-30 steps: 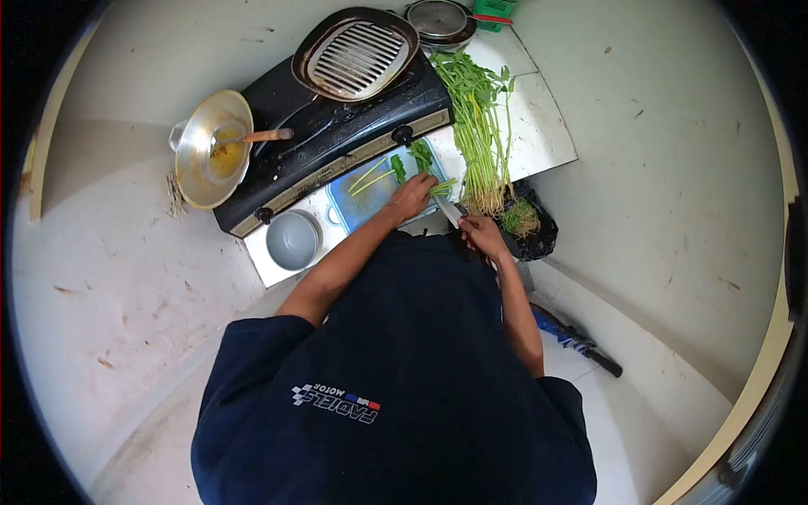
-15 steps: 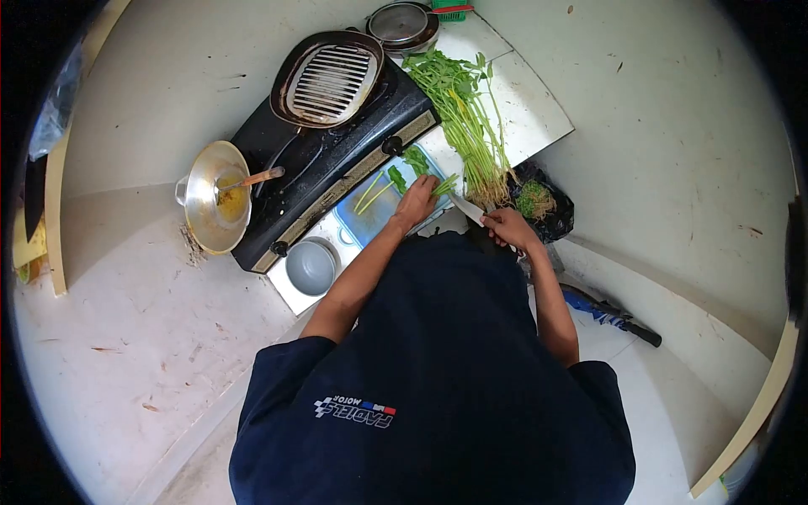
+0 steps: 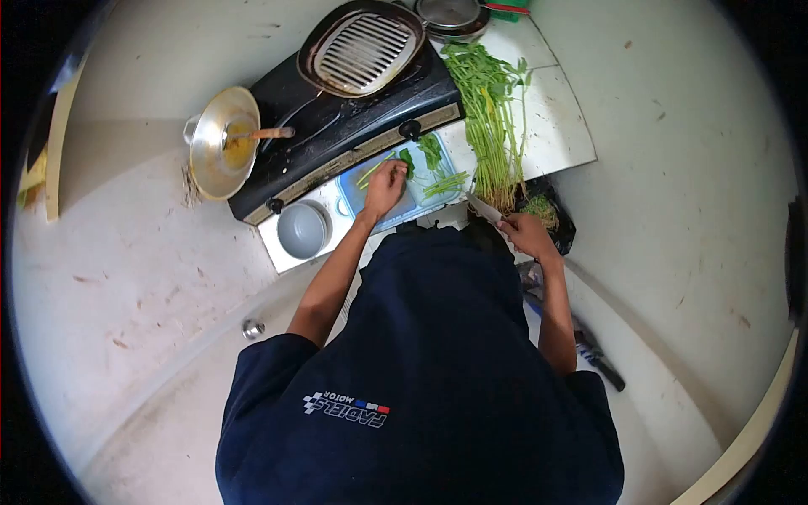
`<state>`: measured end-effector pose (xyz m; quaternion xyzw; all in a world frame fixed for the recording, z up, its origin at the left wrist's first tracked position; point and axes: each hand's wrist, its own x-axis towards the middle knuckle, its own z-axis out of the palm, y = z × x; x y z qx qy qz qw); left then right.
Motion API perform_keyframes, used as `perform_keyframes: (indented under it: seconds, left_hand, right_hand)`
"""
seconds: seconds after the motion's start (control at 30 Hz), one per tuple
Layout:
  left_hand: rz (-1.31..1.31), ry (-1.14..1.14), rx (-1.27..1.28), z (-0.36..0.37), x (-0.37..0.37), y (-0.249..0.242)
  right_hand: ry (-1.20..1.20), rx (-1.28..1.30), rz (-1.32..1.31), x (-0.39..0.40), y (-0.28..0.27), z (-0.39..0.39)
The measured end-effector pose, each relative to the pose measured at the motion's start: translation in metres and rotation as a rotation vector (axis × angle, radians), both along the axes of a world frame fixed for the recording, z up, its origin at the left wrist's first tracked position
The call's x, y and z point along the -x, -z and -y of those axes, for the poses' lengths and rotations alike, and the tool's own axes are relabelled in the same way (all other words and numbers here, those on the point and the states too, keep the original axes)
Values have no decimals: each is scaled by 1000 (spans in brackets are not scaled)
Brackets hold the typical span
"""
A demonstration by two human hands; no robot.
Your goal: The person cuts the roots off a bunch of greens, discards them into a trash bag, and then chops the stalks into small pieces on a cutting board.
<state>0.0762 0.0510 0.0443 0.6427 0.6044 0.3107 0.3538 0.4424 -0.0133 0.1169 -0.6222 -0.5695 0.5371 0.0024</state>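
Observation:
My left hand (image 3: 387, 185) is over the blue cutting board (image 3: 403, 201), its curled fingers beside green leaves (image 3: 407, 162) and pale stems; whether it grips any is too small to tell. My right hand (image 3: 528, 234) is closed around a knife (image 3: 483, 208), whose blade points up and left toward the board's right edge. Cut green stalks (image 3: 445, 184) lie on the board's right part, with a leafy piece (image 3: 430, 151) above them. A large bunch of long-stemmed greens (image 3: 492, 126) with roots rests on the white counter right of the board.
A black stove (image 3: 353, 122) carries a grill pan (image 3: 362, 50). At the left is a metal wok (image 3: 223, 143) with a wooden-handled utensil. A grey bowl (image 3: 303, 230) stands left of the board. A black plastic bag (image 3: 566, 235) with root trimmings (image 3: 540, 209) is beyond my right hand.
My left hand has moved left across the board, away from the cut stalks, which now lie on the board. My right hand still holds the knife, lower. The camera view has shifted.

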Motion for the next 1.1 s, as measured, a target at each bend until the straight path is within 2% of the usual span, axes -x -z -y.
perform_keyframes:
  seconds: [0.17, 0.2, 0.33, 0.47, 0.57, 0.7, 0.8, 1.0, 1.1]
  left_hand:
    - [-66, -205, -1, 12, 15, -14]
    - [-175, -184, -103, 13, 20, -12]
    - [-370, -175, -138, 12, 31, -8]
    - [-457, -163, -87, 6, 22, -1]
    - [-468, -273, -27, 11, 9, 10]
    - [-572, -403, -5, 35, -1, 12]
    - [-580, -405, -16, 58, 12, 14]
    - [-540, -448, -28, 81, 46, 6]
    - [-526, -426, -23, 80, 57, 8]
  right_hand:
    - [-185, -199, 75, -6, -12, -23]
    - [-202, -218, 8, -5, -17, -29]
    - [-311, -285, -118, -1, -11, -49]
    - [-452, -315, -207, 16, -3, -69]
    - [-596, -240, -174, 30, -2, -85]
    - [-695, -310, -281, 45, 9, -101]
    - [-767, -247, -201, 60, 9, -117]
    - [-695, -343, -134, 95, 12, -128]
    - [-562, -380, -172, 116, 7, -118]
